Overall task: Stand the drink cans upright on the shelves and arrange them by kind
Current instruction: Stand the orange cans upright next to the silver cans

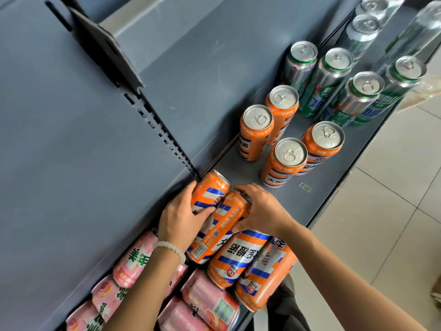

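**Inspector:** Presently, both hands are engaged on lying orange cans at about six o'clock on the shelf (334,187). The left hand (177,218) is curled round one orange can (210,192), fingers over its far side, thumb pressed along the near side. The right hand (260,209) grips a second orange can (224,225) near its top end, fingers wrapped over the top, thumb underneath.

**Assistant:** Where do they belong?

**Inspector:** In my judgement, beside the four upright orange cans (284,161) standing at about two o'clock from the hands. The green cans (334,80) stand further along the same line, towards one o'clock.

**Assistant:** Advice on the step?

**Inspector:** Tip each can up by its top end, base down first, and set it flat on bare shelf just beside the orange group, without knocking a neighbour. The two held cans touch one another, so lift them apart before raising them.

**Assistant:** And the remainder?

**Inspector:** Two more lying orange cans (238,259) rest at five o'clock beneath the right wrist; the pink cans (210,302) lie at seven o'clock under the left forearm, which wears a bead bracelet (170,248). All need standing up. A small label (304,187) lies on the shelf near the right hand.
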